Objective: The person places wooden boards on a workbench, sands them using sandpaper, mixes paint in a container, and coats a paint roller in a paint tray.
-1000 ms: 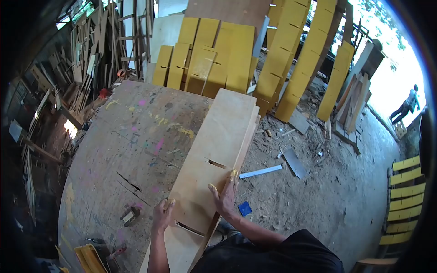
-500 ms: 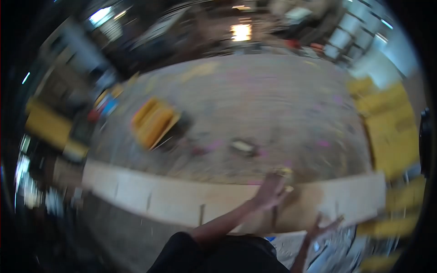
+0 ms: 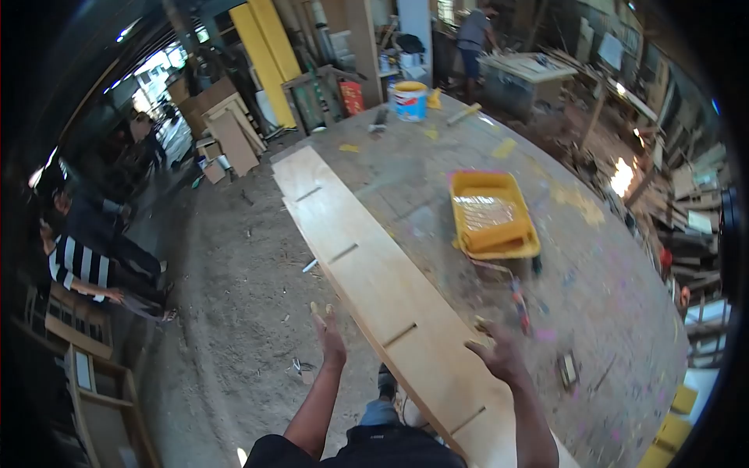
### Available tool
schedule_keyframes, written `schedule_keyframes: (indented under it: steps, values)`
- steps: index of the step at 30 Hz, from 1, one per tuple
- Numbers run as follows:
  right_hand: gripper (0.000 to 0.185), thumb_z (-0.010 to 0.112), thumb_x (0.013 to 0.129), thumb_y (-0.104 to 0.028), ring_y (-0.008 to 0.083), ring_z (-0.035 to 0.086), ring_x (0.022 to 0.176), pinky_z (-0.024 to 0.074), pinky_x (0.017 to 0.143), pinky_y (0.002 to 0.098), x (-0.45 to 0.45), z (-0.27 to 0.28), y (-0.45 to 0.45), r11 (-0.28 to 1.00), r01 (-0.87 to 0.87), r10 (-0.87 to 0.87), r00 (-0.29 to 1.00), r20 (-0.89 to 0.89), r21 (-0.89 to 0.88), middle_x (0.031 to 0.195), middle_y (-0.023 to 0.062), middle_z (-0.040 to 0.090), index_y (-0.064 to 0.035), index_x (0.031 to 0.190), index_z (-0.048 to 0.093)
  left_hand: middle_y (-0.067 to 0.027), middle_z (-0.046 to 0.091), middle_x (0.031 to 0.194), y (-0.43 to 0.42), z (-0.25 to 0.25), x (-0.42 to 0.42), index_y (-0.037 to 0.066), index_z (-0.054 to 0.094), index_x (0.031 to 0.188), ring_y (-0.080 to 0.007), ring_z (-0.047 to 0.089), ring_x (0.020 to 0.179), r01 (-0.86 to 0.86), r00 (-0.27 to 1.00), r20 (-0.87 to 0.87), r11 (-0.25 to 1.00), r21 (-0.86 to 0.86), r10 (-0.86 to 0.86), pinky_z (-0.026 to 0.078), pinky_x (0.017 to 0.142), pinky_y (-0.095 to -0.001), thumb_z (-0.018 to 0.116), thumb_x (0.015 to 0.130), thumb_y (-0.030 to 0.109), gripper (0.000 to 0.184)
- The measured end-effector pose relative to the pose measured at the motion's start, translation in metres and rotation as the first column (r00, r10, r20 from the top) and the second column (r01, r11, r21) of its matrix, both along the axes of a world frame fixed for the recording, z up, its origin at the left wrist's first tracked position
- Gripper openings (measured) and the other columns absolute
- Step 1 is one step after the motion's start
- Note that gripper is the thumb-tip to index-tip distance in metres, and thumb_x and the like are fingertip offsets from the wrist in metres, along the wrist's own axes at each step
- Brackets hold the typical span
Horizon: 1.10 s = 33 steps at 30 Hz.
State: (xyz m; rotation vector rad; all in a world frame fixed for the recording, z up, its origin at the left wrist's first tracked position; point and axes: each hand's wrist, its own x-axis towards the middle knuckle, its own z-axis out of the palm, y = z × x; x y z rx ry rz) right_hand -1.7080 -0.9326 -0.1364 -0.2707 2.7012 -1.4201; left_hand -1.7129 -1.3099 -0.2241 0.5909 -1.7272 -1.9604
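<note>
Pale wooden boards (image 3: 374, 273) lie stacked along the table's (image 3: 616, 320) near edge, their length slanting away leftward between my hands, my spread right hand (image 3: 503, 355) nearer, contact unclear, my spread left hand (image 3: 331, 341) apart beyond their outer side.

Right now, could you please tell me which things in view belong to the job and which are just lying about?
Likely part of the job:
- slotted board, between left hand and right hand
- yellow tray with its roller, perhaps

Apparently just lying about:
- small dark block on the table
- wooden frame, lower left
</note>
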Motion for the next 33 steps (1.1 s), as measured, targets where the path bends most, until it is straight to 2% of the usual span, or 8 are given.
schedule_keyframes:
  steps: [1,6,11,22,26,29,32,33]
  values:
    - [0.068,0.085,0.086,-0.038,0.0395,0.062,0.126,0.0489,0.106,0.0432,-0.041,-0.009,-0.031,0.999,-0.049,0.048,0.997,0.067,0.01,0.132,0.0246,0.067,0.0021,0.135,0.063,-0.0197,0.028,0.169,-0.025,-0.016,-0.017,-0.004,0.021,0.163,-0.0296,0.025,0.156,-0.001,1.0,-0.004,0.971,0.237,0.002,0.018,0.128,-0.0382,0.05,0.11,0.035,0.072]
    - [0.082,0.075,0.089,-0.056,0.038,0.056,0.134,0.0434,0.113,0.0436,-0.195,-0.055,-0.159,0.978,-0.174,0.147,0.965,0.219,0.11,0.142,0.026,0.061,0.0033,0.143,0.056,-0.0135,0.048,0.151,-0.075,-0.128,-0.112,-0.003,0.04,0.153,-0.0228,0.045,0.14,0.216,0.975,-0.14,0.89,0.402,-0.173,0.033,0.12,-0.0369,0.042,0.112,0.043,0.061]
    - [0.093,0.068,0.091,-0.061,0.0357,0.049,0.141,0.0372,0.117,0.0433,-0.217,-0.057,-0.187,0.959,-0.255,0.189,0.899,0.394,0.123,0.154,0.0264,0.05,0.0032,0.153,0.045,-0.0117,0.059,0.141,-0.051,-0.057,-0.127,-0.001,0.05,0.145,-0.0216,0.054,0.132,0.18,0.982,-0.146,0.82,0.543,-0.119,0.038,0.117,-0.0366,0.041,0.113,0.044,0.056]
    - [0.074,0.072,0.093,-0.05,0.0335,0.058,0.132,0.0425,0.112,0.0425,-0.213,-0.051,-0.203,0.982,-0.122,0.178,0.859,0.48,-0.146,0.139,0.0206,0.065,0.0009,0.144,0.056,-0.0195,0.041,0.155,-0.054,-0.091,-0.129,-0.004,0.03,0.155,-0.0287,0.037,0.145,0.15,0.988,0.008,0.978,0.147,-0.153,0.025,0.123,-0.0396,0.061,0.104,0.035,0.072]
    - [0.071,0.076,0.092,-0.044,0.0324,0.058,0.132,0.0424,0.112,0.0425,-0.209,-0.056,-0.206,0.986,-0.144,0.095,0.906,0.413,0.089,0.14,0.0201,0.064,0.0005,0.143,0.056,-0.021,0.044,0.153,-0.056,-0.056,-0.128,-0.005,0.031,0.153,-0.0296,0.041,0.142,0.187,0.974,0.054,0.91,0.37,-0.222,0.028,0.122,-0.0405,0.065,0.101,0.034,0.074]
    - [0.075,0.078,0.091,-0.044,0.0342,0.056,0.134,0.0416,0.113,0.043,-0.208,-0.073,-0.204,0.989,-0.117,0.075,0.921,0.383,0.087,0.144,0.0215,0.061,0.0011,0.145,0.054,-0.0214,0.052,0.144,-0.049,-0.077,-0.139,-0.007,0.034,0.149,-0.0291,0.05,0.134,0.119,0.989,0.086,0.992,0.05,-0.123,0.035,0.118,-0.0414,0.067,0.099,0.03,0.071]
    - [0.086,0.08,0.088,-0.046,0.0376,0.053,0.138,0.041,0.114,0.0441,-0.2,-0.085,-0.198,0.983,-0.045,0.004,0.974,0.225,0.177,0.149,0.0247,0.055,0.0029,0.15,0.046,-0.0192,0.059,0.134,-0.038,-0.091,-0.142,-0.007,0.038,0.145,-0.0268,0.059,0.122,-0.079,0.948,0.204,0.802,-0.593,0.245,0.045,0.109,-0.04,0.067,0.099,0.023,0.062]
    - [0.092,0.081,0.087,-0.047,0.0395,0.051,0.14,0.0411,0.114,0.0446,-0.192,-0.087,-0.197,0.98,-0.006,-0.01,0.997,0.081,0.199,0.152,0.0266,0.052,0.004,0.153,0.041,-0.0187,0.06,0.133,-0.041,-0.056,-0.14,-0.007,0.038,0.145,-0.0256,0.059,0.121,-0.046,0.982,0.173,0.98,-0.196,0.081,0.047,0.106,-0.0392,0.066,0.1,0.019,0.059]
